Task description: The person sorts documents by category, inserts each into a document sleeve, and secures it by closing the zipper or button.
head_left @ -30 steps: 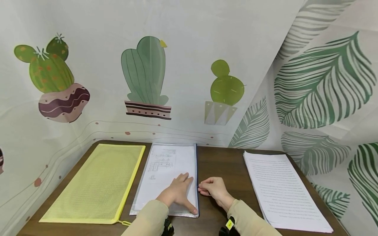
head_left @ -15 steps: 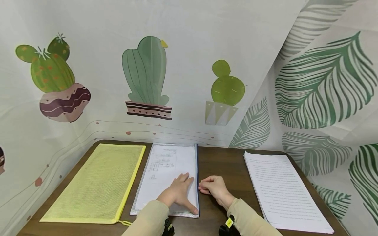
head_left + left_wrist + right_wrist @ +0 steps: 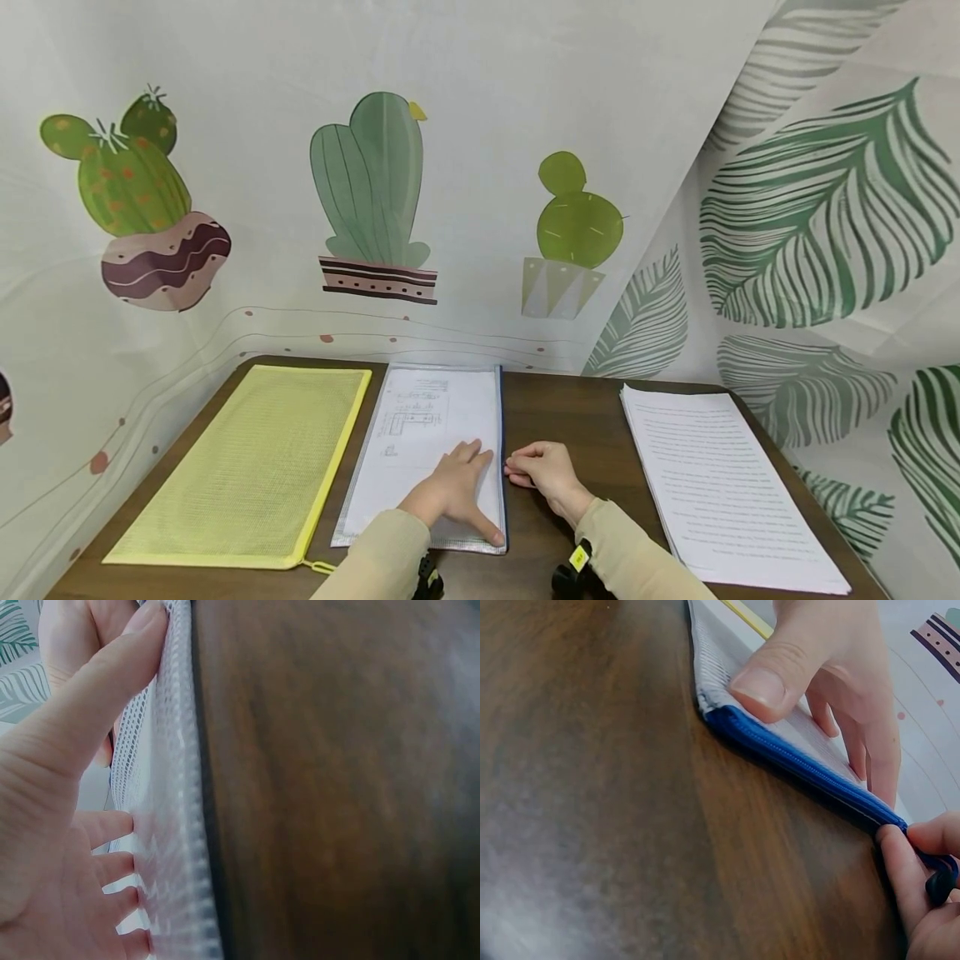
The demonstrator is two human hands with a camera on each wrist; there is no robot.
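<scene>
A see-through mesh zipper pouch [image 3: 427,492] with a drawing sheet [image 3: 412,392] inside lies in the middle of the table. My left hand [image 3: 452,490] rests on its near right part, fingers spread, the thumb at the near corner in the right wrist view. Along the right edge runs a blue zipper [image 3: 802,761]. My right hand [image 3: 551,482] pinches the zipper slider between thumb and forefinger, partway up that edge. A dark zipper pull [image 3: 940,885] hangs by these fingers. The slider itself is mostly hidden by the fingertips.
On the left lies a yellow mesh zipper pouch [image 3: 240,475] with a yellow loop [image 3: 321,567] at its near corner. A stack of printed paper [image 3: 727,492] lies on the right of the brown table [image 3: 558,408]. A patterned cloth [image 3: 480,167] hangs behind.
My right hand has moved slightly away from me along the zipper edge. The left hand keeps its place on the pouch.
</scene>
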